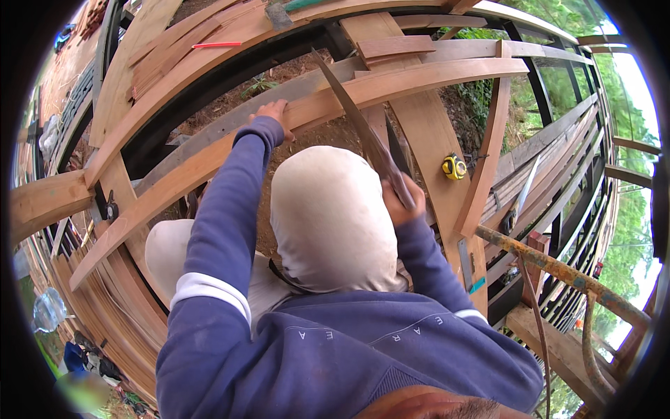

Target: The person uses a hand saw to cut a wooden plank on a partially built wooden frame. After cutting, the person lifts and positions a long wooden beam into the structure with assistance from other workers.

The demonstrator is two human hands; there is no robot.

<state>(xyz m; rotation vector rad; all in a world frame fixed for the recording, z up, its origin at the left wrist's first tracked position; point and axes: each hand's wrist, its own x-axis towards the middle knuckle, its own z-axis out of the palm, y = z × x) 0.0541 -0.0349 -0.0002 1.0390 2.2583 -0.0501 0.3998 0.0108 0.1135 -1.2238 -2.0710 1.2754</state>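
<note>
Across in front of me runs a long wooden board [433, 75]. My left hand [272, 115] is closed over it, fingers on the far side and thumb on the near side. In my right hand [407, 201], beside my raised knee, is the handle end of a handsaw [359, 122]. Its long blade slants up and left across the board, to the right of my left hand. Whether the teeth bite into the wood cannot be made out. A short wooden block [394, 47] lies just beyond the board.
A yellow and black tape measure [453, 167] sits on a wide plank [433, 133] at right. A metal square [465, 264] lies nearer. Another handsaw [522, 195] rests among slats. A rusty bar [572, 279] juts in at right. A red pencil [216, 45] lies on far planks.
</note>
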